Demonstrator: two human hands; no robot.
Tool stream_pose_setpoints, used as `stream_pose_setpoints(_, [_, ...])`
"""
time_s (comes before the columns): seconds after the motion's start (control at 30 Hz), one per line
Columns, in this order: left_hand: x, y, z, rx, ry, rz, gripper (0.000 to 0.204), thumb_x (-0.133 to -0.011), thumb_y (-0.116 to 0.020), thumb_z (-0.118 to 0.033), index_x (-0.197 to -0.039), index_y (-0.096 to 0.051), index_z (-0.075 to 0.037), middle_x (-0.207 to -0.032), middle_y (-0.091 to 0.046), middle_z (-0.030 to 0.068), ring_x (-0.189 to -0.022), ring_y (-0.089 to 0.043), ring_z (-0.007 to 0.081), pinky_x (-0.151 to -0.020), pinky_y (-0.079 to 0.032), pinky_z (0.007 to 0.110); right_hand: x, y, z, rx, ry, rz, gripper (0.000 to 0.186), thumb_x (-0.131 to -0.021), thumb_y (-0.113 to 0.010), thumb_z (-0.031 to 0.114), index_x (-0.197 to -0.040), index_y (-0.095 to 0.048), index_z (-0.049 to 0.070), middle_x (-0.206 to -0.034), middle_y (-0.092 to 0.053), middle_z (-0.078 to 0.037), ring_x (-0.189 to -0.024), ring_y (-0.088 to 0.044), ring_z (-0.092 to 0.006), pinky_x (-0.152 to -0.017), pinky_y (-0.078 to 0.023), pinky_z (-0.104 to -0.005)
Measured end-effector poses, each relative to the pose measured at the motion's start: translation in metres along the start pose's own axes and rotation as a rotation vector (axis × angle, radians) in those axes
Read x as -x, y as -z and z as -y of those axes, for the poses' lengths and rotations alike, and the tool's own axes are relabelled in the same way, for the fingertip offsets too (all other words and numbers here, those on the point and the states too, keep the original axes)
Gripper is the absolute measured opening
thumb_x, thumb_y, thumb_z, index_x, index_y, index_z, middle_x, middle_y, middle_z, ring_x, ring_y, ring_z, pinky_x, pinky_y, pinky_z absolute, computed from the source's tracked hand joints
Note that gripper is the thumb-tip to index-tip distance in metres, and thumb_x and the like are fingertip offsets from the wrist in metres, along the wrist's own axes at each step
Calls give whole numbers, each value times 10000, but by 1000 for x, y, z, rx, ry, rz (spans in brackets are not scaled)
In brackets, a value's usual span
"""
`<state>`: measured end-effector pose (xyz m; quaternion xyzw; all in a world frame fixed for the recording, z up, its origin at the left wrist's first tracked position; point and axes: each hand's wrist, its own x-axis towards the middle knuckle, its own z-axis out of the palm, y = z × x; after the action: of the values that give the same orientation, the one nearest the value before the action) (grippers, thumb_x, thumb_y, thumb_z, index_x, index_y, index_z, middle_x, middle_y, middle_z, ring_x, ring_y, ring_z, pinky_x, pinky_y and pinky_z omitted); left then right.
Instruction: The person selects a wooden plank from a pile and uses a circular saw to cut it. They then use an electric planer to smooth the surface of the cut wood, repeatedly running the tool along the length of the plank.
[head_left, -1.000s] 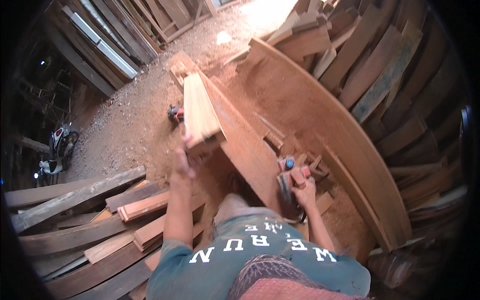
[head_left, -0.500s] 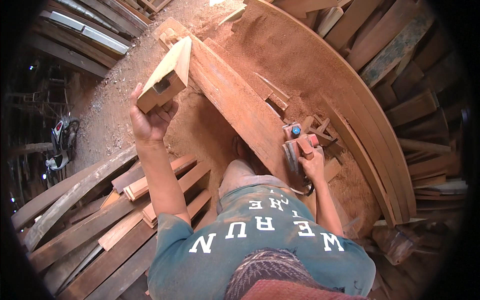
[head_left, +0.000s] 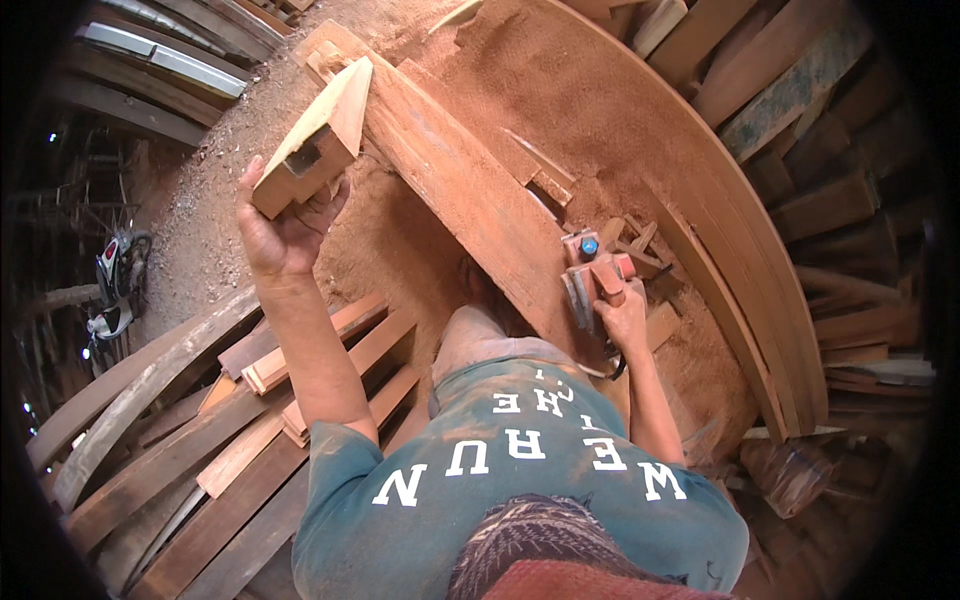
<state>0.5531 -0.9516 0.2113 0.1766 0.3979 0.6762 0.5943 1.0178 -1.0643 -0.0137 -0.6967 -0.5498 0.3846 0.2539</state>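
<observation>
My left hand (head_left: 282, 236) is wrapped round the near end of a thick wooden block (head_left: 338, 105), raised and tilted at the upper left. The block's pale top is smooth, and its near end face has a dark rectangular recess. Behind it, a long thick plank (head_left: 470, 190) runs diagonally from the upper left toward my legs. At the plank's near right end, my right hand (head_left: 626, 318) grips the handle of an electric hand planer (head_left: 588, 272) with a blue knob. The planer rests on or right beside the plank; its underside is hidden.
Sawdust (head_left: 590, 120) covers the ground beyond the plank. Small offcuts (head_left: 640, 240) lie by the planer. A long curved board stack (head_left: 740, 220) bounds the right side. Stacked timber (head_left: 230, 440) lies at the lower left; a motorbike (head_left: 116, 280) stands at the far left.
My left hand and the wooden block have shifted slightly left and up. My right hand stays on the planer, nearly unmoved. The whole view has shifted a little.
</observation>
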Motion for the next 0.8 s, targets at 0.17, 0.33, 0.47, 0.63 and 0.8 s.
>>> stream_pose_setpoints(0.17, [-11, -7, 4, 22, 8, -8, 639, -996, -652, -535, -1299, -641, 28, -1123, -746, 205, -937, -777, 310, -947, -641, 551, -12, -4, -13, 100, 134, -46, 484, -677, -804, 227, -1129, -785, 54, -1142, -750, -204, -1127, -649, -411, -1065, -489, -437])
stream_pose_setpoints(0.33, [12, -37, 15, 192, -83, 25, 682, -898, -831, -518, -1301, -645, 0, -1156, -701, 153, -977, -728, 274, -1004, -600, 513, -7, 2, -1, -16, 11, 40, 464, -649, -811, 204, -1088, -792, 55, -1024, -771, -169, -942, -654, -384, -923, -522, -451])
stream_pose_setpoints(0.47, [13, -47, 30, 186, -167, -15, 499, -907, -882, -230, -1298, -648, -27, -1139, -721, 95, -992, -730, 227, -1052, -569, 452, -8, -2, 1, -70, 29, 16, 293, -755, -783, 132, -995, -713, -19, -886, -766, -154, -873, -741, -287, -829, -561, -426])
stream_pose_setpoints(0.63, [8, -46, 37, 113, -189, -98, 408, -960, -833, -172, -1308, -660, -48, -1161, -747, 48, -1064, -734, 187, -1074, -547, 446, -6, -5, 8, -61, 38, -18, 274, -682, -813, 103, -905, -731, -33, -842, -739, -102, -812, -706, -230, -766, -554, -395])
stream_pose_setpoints(0.8, [4, -48, 38, 112, -226, -99, 439, -954, -850, -216, -1324, -667, -63, -1183, -756, 45, -1093, -737, 186, -1075, -536, 447, -10, -12, -18, -40, 55, 19, 256, -690, -813, 90, -894, -723, -36, -780, -724, -82, -735, -692, -204, -694, -552, -394])
